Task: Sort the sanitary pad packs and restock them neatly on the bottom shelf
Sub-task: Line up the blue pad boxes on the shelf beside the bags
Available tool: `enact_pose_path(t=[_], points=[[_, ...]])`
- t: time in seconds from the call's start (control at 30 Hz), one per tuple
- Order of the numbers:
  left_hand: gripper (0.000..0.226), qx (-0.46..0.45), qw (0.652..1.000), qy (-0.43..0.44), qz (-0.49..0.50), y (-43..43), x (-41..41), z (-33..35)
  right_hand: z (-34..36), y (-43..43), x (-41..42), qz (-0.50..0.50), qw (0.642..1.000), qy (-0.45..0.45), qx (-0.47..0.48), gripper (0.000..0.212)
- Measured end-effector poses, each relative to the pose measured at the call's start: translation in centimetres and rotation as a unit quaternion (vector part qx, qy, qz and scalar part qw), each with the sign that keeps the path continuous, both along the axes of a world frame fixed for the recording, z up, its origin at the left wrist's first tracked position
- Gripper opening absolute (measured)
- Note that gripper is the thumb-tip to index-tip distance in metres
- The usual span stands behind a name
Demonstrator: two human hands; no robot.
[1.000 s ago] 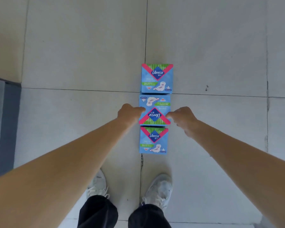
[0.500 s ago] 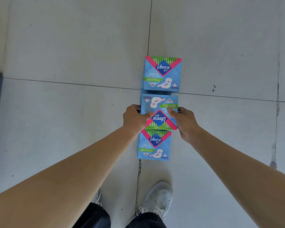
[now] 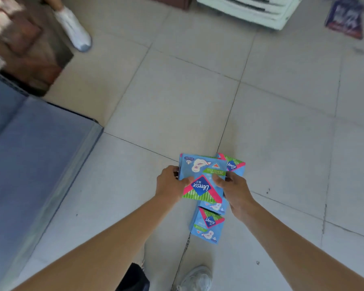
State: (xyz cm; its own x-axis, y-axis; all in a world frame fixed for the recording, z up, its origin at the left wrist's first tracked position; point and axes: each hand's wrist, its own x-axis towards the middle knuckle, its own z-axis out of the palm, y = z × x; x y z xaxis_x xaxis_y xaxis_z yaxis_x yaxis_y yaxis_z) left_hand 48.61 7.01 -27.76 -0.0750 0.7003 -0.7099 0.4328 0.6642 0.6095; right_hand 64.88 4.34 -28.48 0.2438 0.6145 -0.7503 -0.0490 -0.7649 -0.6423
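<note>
The left hand (image 3: 170,184) and right hand (image 3: 234,192) clamp the blue pack (image 3: 202,179) at its 9 and 3 o'clock edges, over the near pack (image 3: 207,226) and far pack (image 3: 234,166) on the floor (image 3: 177,101). It likely handles light, soft and slick (film wrap), so edge grips suit.

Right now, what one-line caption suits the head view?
Left hand and right hand grip a blue plastic Libresse pad pack above two matching packs on the pale tiled floor.

**Gloss, sheen and matt**

The top pack (image 3: 202,181) wears thin printed plastic film, lightly glossy. The floor (image 3: 177,101) is smooth pale tile with a dull sheen. At 9 o'clock the shelf (image 3: 29,154) looks matt blue-grey; at 1 o'clock, white plastic slats (image 3: 246,9).
</note>
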Motion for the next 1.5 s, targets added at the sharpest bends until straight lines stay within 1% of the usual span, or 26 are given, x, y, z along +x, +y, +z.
enact_pose_path(t=[0.13,0.23,0.33,0.43,0.57,0.63,0.73,0.83,0.97,1.07,1.1,1.17,1.3,1.4,1.43,1.5], points=[[0.043,0.035,0.996,-0.012,0.087,2.6,-5.1,8.4,8.1,4.7,-4.9,0.046,0.998,0.003,0.042,0.023],[0.037,0.060,0.986,-0.031,0.150,3.6,-9.6,14.0,13.9,7.6,-9.4,0.097,0.993,0.012,0.072,0.018],[0.030,0.083,0.975,-0.029,0.203,3.9,-14.3,18.5,18.8,9.8,-14.6,0.161,0.982,0.032,0.095,0.012],[0.020,0.122,0.962,-0.010,0.245,3.6,-19.4,22.2,22.6,11.5,-20.2,0.215,0.969,0.050,0.109,0.015],[0.020,0.138,0.942,0.016,0.307,2.6,-26.4,24.8,25.6,12.9,-28.6,0.279,0.950,0.071,0.116,0.020],[0.024,0.147,0.927,0.028,0.344,1.9,-29.9,24.8,26.2,13.4,-32.8,0.313,0.938,0.080,0.126,0.020],[0.033,0.166,0.905,0.049,0.388,0.5,-34.5,23.6,26.0,13.6,-39.0,0.357,0.921,0.083,0.129,0.026],[0.032,0.184,0.887,0.077,0.416,-0.9,-38.4,22.1,24.9,13.2,-44.2,0.400,0.903,0.082,0.131,0.033],[0.043,0.204,0.864,0.117,0.444,-2.1,-42.0,20.7,23.7,13.1,-49.6,0.444,0.882,0.067,0.146,0.035],[0.046,0.218,0.852,0.166,0.447,-2.2,-43.7,20.1,22.9,13.2,-52.4,0.461,0.868,0.073,0.167,0.037],[0.047,0.222,0.847,0.177,0.450,-2.1,-44.1,19.9,22.5,13.4,-53.1,0.468,0.862,0.069,0.180,0.041],[0.049,0.230,0.839,0.198,0.452,-1.9,-44.7,19.4,21.5,13.6,-54.2,0.484,0.848,0.055,0.211,0.049],[0.050,0.241,0.831,0.236,0.442,-1.0,-45.6,19.0,19.7,14.3,-55.8,0.505,0.820,0.008,0.270,0.054],[0.047,0.231,0.836,0.254,0.429,-0.3,-46.0,18.5,19.0,14.7,-56.5,0.496,0.812,-0.019,0.307,0.056],[0.045,0.224,0.837,0.254,0.429,-0.1,-46.1,18.3,19.0,14.8,-56.5,0.500,0.805,-0.025,0.318,0.056],[0.042,0.209,0.840,0.255,0.432,0.2,-46.0,17.8,19.0,14.7,-56.4,0.532,0.779,-0.043,0.328,0.054]])
